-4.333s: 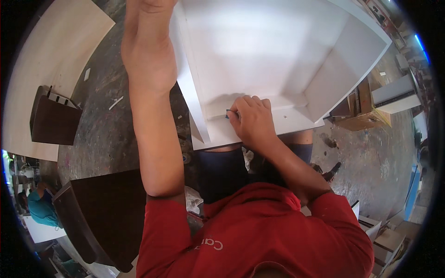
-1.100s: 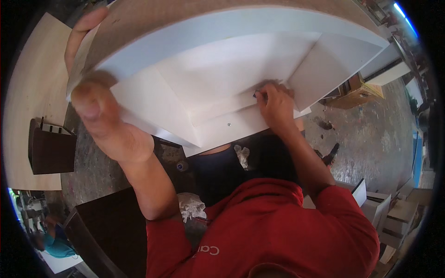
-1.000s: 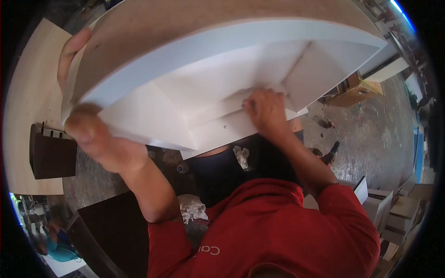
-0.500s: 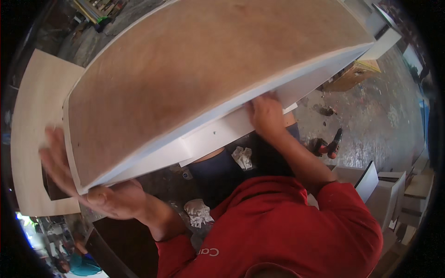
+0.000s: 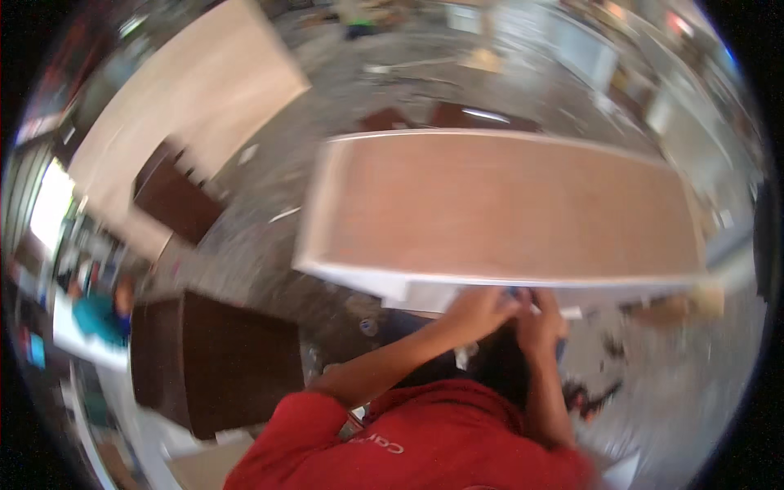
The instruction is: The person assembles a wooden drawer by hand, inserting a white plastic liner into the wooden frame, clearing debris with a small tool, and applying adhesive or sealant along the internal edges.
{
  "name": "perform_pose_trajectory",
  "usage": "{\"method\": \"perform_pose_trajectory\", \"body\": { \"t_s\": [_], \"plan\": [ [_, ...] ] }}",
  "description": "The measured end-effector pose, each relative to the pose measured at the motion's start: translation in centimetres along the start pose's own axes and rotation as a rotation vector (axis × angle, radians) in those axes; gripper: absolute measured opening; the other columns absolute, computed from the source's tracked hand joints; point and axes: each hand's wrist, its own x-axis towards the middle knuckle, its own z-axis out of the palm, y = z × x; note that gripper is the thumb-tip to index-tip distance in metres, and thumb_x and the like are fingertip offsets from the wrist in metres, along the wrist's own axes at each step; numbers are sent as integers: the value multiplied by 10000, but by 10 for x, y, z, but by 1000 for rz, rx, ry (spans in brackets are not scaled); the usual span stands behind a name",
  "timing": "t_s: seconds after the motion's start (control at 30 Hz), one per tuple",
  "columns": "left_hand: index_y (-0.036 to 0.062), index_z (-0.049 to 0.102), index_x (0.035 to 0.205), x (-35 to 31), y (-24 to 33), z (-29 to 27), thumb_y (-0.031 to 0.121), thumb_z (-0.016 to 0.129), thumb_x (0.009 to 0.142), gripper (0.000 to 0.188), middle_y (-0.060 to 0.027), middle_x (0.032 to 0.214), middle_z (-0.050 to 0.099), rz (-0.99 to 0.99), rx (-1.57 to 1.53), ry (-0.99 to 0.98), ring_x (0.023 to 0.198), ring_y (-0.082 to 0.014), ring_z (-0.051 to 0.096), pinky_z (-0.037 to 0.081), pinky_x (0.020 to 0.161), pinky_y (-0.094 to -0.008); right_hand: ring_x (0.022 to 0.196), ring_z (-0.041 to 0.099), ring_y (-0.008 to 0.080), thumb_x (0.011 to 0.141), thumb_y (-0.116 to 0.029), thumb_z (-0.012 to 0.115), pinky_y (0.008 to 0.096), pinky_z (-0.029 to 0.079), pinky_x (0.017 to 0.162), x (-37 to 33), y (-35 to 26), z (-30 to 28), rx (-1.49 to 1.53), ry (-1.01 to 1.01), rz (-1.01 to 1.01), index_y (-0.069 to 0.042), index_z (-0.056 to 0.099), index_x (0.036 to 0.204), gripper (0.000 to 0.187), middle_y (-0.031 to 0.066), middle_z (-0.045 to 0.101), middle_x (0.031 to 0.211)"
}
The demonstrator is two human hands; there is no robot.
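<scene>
A long wooden cabinet box (image 5: 506,204), with a brown plywood face and pale edges, lies across in front of me and over my lap. Its white inner side shows along the near edge. Both hands meet just below that edge, right of its middle. My left hand (image 5: 483,310) is closed, its fingertips at a small dark bluish thing that blur keeps me from naming. From the other side my right hand (image 5: 539,322) closes on the same spot, fingers bent. Whether either hand also touches the box cannot be made out.
A dark brown cabinet (image 5: 237,359) stands at my left. Beyond it are a large pale plywood sheet (image 5: 220,90) and a dark brown panel (image 5: 175,192). A red and black power tool (image 5: 584,400) lies on the floor at right. Someone in teal (image 5: 102,318) is far left.
My left hand has left the box's left corner and come in beside my right hand at the near edge. The box appears farther right and more level as the view has shifted.
</scene>
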Motion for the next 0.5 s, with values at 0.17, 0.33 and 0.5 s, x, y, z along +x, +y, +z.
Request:
{"method": "perform_pose_trajectory", "body": {
  "t_s": [0.17, 0.33, 0.5],
  "plan": [
    [93, 738, 1126, 10, -9, 10, 216, 718, 882, 274, -165, 1123, 716, -94, -236, -191, 1063, -340, 667, 518, 929, -420, 950, 677, 237, 978, -107, 613, 375, 531, 838, -13, 1, -31, -66, -123, 69, 27, 671, 1141, 219, 165, 715, 1077],
    [73, 725, 976, 9, -13, 12, 235, 717, 866, 196, -110, 985, 706, -80, -14, -58, 979, -330, 661, 518, 862, -447, 917, 611, 197, 1021, -152, 569, 309, 501, 818, -27, -18, -47, 120, -20, 66, 51, 622, 1225, 293, 145, 665, 1034],
    [96, 675, 935, 18, -30, 24, 207, 671, 868, 130, -81, 986, 670, 192, 246, 3, 998, -295, 639, 491, 893, -431, 695, 476, 202, 1109, -361, 329, 340, 426, 664, -7, -34, -109, -174, 784, -616, -29, 521, 869, 453, 74, 505, 863]
  ]
}}
